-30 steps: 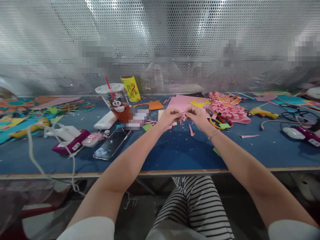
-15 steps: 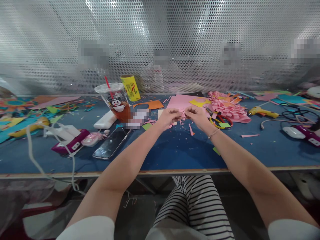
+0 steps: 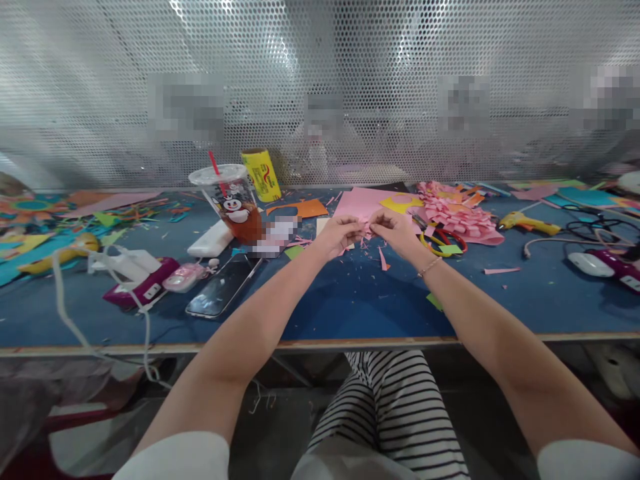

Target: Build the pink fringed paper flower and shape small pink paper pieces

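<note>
Between my two hands, above the blue table, is a small piece of pink paper with narrow cut strips. My left hand pinches its left side, and my right hand pinches its right side. The fingers hide much of the piece. Just behind lie a pink paper sheet and a yellow paper piece. Scissors with red and yellow handles rest right of my right hand. Beyond them sits a fringed pink paper bundle. Small pink scraps are scattered beneath my hands.
To the left stand a drink cup with a red straw and a yellow roll. Nearer are a phone, a white box and a purple power strip with cables. Yellow glue guns lie at both sides. A perforated metal panel rises behind.
Both hands keep their pinch on the pink paper, with only a slight shift of the fingers. Nothing else on the table has visibly moved.
</note>
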`<state>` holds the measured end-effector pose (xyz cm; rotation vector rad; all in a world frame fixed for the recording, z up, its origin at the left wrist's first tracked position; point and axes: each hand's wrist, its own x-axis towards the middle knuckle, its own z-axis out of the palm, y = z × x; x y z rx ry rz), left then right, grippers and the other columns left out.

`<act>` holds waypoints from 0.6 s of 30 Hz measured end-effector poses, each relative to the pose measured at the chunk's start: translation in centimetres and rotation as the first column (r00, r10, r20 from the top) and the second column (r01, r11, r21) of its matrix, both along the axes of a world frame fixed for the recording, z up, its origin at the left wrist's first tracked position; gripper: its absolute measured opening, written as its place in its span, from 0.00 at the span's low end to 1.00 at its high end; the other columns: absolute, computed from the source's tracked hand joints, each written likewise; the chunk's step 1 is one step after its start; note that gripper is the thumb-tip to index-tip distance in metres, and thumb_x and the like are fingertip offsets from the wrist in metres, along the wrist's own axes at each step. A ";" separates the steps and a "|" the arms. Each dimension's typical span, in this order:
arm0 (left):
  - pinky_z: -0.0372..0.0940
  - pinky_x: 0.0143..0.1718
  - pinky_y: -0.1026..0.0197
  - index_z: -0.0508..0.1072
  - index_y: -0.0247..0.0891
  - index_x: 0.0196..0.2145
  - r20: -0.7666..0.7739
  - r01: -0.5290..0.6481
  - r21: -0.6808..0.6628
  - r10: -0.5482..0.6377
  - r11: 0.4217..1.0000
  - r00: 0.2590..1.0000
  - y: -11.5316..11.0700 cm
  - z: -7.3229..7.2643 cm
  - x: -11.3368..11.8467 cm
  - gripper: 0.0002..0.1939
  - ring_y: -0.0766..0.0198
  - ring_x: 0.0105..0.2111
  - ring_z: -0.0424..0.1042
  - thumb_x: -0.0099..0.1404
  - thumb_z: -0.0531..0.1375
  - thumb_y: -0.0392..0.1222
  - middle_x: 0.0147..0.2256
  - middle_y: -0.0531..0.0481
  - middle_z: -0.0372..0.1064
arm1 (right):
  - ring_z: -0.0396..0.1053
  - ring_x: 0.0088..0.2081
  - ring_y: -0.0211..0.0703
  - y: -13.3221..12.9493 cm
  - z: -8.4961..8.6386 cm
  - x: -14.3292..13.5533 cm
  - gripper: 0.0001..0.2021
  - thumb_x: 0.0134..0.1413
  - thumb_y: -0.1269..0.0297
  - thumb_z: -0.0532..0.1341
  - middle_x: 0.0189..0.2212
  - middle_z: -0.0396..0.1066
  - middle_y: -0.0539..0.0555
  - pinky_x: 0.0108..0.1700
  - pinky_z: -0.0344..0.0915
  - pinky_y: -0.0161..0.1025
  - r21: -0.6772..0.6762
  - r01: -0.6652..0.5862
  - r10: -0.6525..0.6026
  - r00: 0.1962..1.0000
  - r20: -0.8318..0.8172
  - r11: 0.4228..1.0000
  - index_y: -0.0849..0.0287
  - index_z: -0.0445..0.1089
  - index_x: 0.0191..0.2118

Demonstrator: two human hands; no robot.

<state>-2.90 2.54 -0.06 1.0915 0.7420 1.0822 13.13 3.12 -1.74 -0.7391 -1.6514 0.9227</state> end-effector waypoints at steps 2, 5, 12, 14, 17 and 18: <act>0.63 0.30 0.68 0.69 0.31 0.24 0.018 0.002 -0.021 -0.002 1.000 1.000 -0.1 0.1 0.0 0.05 0.74 0.21 0.68 0.48 0.62 0.29 0.19 0.53 0.68 | 0.65 0.27 0.35 0.0 -0.1 0.0 0.06 0.43 0.63 0.61 0.24 0.66 0.48 0.32 0.65 0.37 -0.013 -0.030 0.030 0.999 -0.039 0.999 0.57 0.65 0.29; 0.64 0.29 0.69 0.69 0.31 0.24 0.028 0.011 -0.046 -0.010 0.999 1.000 0.0 0.1 0.0 0.04 0.73 0.21 0.68 0.49 0.61 0.29 0.19 0.52 0.68 | 0.65 0.26 0.35 0.0 -0.2 -0.1 0.07 0.44 0.61 0.61 0.24 0.65 0.47 0.32 0.64 0.36 -0.027 -0.040 0.039 0.997 -0.063 0.999 0.57 0.66 0.29; 0.64 0.28 0.70 0.69 0.31 0.25 0.038 0.059 -0.054 -0.057 0.997 0.998 0.3 -0.1 -0.3 0.03 0.74 0.21 0.69 0.51 0.61 0.29 0.20 0.52 0.69 | 0.63 0.27 0.34 -0.3 -0.1 -0.2 0.08 0.42 0.60 0.62 0.24 0.64 0.47 0.32 0.64 0.35 -0.102 -0.086 0.071 0.987 -0.147 0.991 0.58 0.66 0.29; 0.64 0.28 0.71 0.69 0.31 0.25 0.043 0.061 -0.052 -0.058 0.997 0.997 0.3 -0.1 -0.3 0.03 0.74 0.22 0.69 0.51 0.61 0.28 0.20 0.52 0.69 | 0.63 0.27 0.33 -0.5 0.0 -0.3 0.08 0.41 0.61 0.63 0.23 0.64 0.47 0.31 0.63 0.34 -0.129 -0.115 0.089 0.978 -0.191 0.985 0.58 0.66 0.28; 0.64 0.27 0.71 0.69 0.31 0.25 0.052 0.066 -0.048 -0.064 0.997 0.997 0.2 0.0 -0.2 0.03 0.74 0.21 0.69 0.51 0.61 0.28 0.20 0.52 0.69 | 0.62 0.27 0.33 -0.8 0.2 -0.5 0.09 0.40 0.61 0.64 0.23 0.63 0.47 0.31 0.62 0.34 -0.162 -0.138 0.098 0.967 -0.235 0.977 0.58 0.66 0.28; 0.64 0.27 0.71 0.69 0.31 0.25 0.051 0.070 -0.048 -0.067 0.996 0.996 0.2 -0.1 -0.2 0.03 0.74 0.21 0.69 0.51 0.61 0.28 0.20 0.52 0.69 | 0.62 0.27 0.33 -0.9 0.3 -0.5 0.09 0.40 0.61 0.64 0.23 0.63 0.47 0.31 0.62 0.34 -0.168 -0.140 0.098 0.966 -0.240 0.976 0.58 0.66 0.28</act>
